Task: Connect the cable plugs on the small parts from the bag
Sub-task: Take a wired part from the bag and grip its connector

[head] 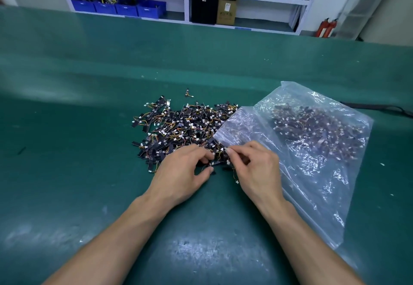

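2 hands are meeting at the near edge of a pile of small parts (178, 128), which is lying on a green table (89, 110) just beside the mouth of a clear plastic bag (317, 150). The left hand (185, 170) is curling its fingers and thumb around a small black part, pinching it just above the table. The right hand (253, 164) is bending its fingers tightly and pinching another part, with a thin cable and white plug (237, 181) hanging below it. More parts are sitting inside the bag, which is lying flat to the right. 1 stray part (187, 93) is lying apart behind the pile. Blue bins (118, 8) are sitting on a shelf beyond the table.
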{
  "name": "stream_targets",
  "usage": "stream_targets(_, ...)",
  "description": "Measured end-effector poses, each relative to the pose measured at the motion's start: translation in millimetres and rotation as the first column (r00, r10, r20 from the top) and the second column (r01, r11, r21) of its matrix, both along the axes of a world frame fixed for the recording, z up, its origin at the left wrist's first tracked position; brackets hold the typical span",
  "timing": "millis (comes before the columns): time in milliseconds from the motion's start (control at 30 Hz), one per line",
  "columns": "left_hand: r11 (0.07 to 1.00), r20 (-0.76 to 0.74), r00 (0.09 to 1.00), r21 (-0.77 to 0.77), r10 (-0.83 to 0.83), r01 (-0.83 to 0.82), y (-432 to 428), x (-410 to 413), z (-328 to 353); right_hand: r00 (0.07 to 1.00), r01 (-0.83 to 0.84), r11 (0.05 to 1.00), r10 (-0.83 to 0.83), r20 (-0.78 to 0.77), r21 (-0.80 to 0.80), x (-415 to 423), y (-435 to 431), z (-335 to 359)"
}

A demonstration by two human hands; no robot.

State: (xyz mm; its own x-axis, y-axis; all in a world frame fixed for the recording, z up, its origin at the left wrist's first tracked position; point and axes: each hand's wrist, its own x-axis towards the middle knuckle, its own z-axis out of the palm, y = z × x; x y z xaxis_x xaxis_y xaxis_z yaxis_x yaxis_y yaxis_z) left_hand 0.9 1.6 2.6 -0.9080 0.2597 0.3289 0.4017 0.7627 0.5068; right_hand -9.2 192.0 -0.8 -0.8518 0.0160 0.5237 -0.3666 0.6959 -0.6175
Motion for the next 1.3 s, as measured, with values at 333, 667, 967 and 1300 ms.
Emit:
stream_targets(333, 0.988, -0.073, 0.994, 0.142, 0.077, -0.066, 8, 0, 0, 0.992, -0.046, 0.966, 0.074, 0.099, -0.255, 5, -6, 5)
stream_targets(667, 0.973, -0.096, 0.982, 0.181, 0.161, -0.142, 5, -2, 3, 0.994, -0.014, 0.941, 0.049, 0.093, -0.339, 8, -10, 9)
stream_targets(967, 0.958, -0.082, 0.986, 0.263, 0.143, -0.117, 4, -1, 6, 0.977, 0.021, 0.819, 0.106, 0.187, -0.574, 12, -12, 15)
stream_targets(1300, 0.914, -0.148, 0.988, 0.405, 0.04, 0.023, 8, 9, 16, 0.938, -0.068, 0.715, 0.283, 0.199, -0.696, 22, -11, 17)
